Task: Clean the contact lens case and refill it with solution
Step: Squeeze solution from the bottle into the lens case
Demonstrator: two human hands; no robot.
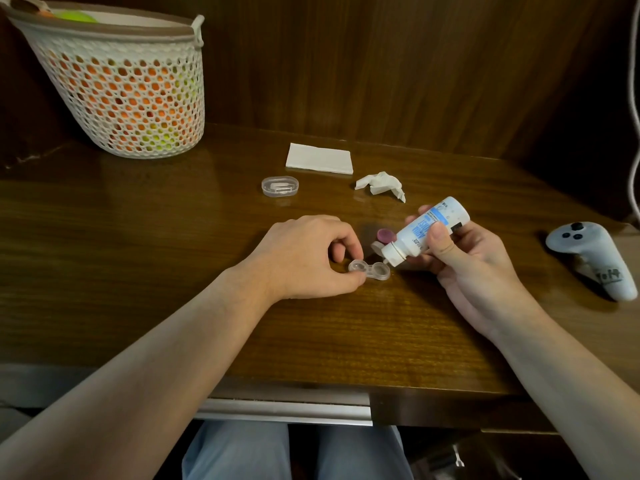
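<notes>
- Clear plastic lens case (370, 270) lay on the wooden desk (173, 244), both wells uncapped.
- Our left hand (304, 258) pinched its left well between thumb and fingertips.
- Our right hand (460, 261) gripped the tilted solution bottle (424, 232), nozzle just above the right well.
- We judged a gentle squeeze best, nozzle kept clear of the well.

Dim, warm light glares softly off the desk (207, 209) (wide-angle bending at the edges), focus sharp.

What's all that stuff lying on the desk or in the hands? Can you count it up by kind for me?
Tissues: 2, folded tissue and crumpled tissue
Lens cases: 1, lens case
Loose caps: 2, purple cap, white cap
Bottles: 1, solution bottle
Clear boxes: 1
Baskets: 1
Controllers: 1
Total: 9
</notes>
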